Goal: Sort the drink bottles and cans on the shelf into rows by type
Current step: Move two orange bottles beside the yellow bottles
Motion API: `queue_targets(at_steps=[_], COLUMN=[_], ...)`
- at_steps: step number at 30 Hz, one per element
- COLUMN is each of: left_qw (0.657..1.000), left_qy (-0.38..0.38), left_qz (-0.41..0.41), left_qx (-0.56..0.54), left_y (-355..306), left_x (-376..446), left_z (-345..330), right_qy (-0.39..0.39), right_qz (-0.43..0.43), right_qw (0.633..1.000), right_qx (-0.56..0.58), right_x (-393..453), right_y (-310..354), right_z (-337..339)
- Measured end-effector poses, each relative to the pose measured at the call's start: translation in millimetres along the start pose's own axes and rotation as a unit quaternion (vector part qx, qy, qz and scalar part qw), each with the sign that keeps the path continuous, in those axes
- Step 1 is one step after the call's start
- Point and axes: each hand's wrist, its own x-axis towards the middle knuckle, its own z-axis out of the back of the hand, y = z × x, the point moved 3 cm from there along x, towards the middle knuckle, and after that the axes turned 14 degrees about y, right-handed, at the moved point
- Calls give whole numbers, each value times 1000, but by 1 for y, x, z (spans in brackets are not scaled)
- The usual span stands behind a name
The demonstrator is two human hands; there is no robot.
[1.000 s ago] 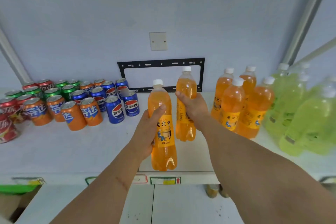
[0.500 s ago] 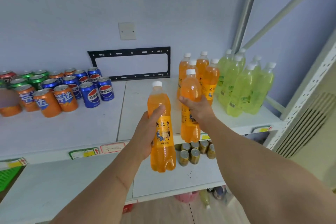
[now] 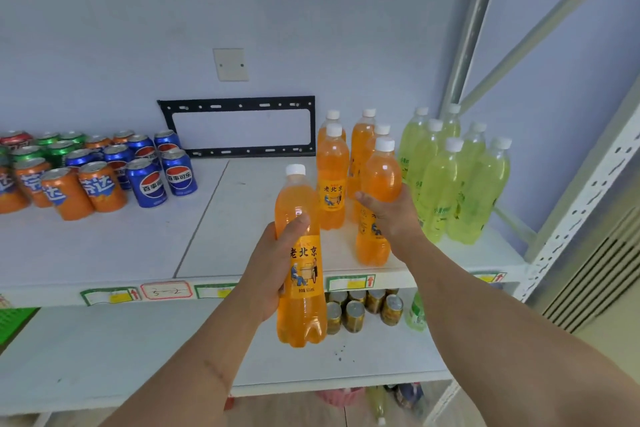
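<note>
Placing orange soda bottles with their kind. The right hand (image 3: 391, 218) is gripping a clear plastic bottle of orange soda with a white cap (image 3: 377, 204) around its middle, fingers curled about it, and appears to be setting its base on the front of the white upper shelf (image 3: 138, 246), just before the standing orange bottles (image 3: 332, 177). The left hand (image 3: 273, 270) is gripping a second, matching orange bottle (image 3: 301, 260) in front of the shelf edge, off any surface. To do this well, the person should be lowering each bottle upright, base flat, in line with the orange group and clear of the yellow-green bottles (image 3: 446, 180) alongside, releasing only once it is standing steadily. The cans (image 3: 104, 173) are sitting well apart, leftward.
</note>
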Motion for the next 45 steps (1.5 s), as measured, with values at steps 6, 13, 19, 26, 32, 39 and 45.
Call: queue_targets(at_steps=[6,13,19,26,32,39,45], left_qw=[999,1000,998,990,988,981,974], left_qy=[-31,-18,-10,-43,-40,-29,9], left_qz=[5,7,-29,-50,-73,-79,-54], left_qx=[-14,8,50,122,133,172,218], left_y=[9,10,3,-12,-8,-6,-14], left_x=[6,22,43,65,91,104,109], left_z=[-2,-7,-15,-26,-27,-31,-23], right_qy=[10,22,50,87,118,155,175], right_qz=[12,24,-26,-172,-74,6,25], right_qw=[1000,999,992,928,804,789,798], right_qx=[23,-23,-109,-320,-578,-595,-576], right_x=[17,19,1,-24,-55,-70,-71], right_y=[-13,-18,-35,-56,-71,-82,-77], right_z=[14,14,17,34,24,15,5])
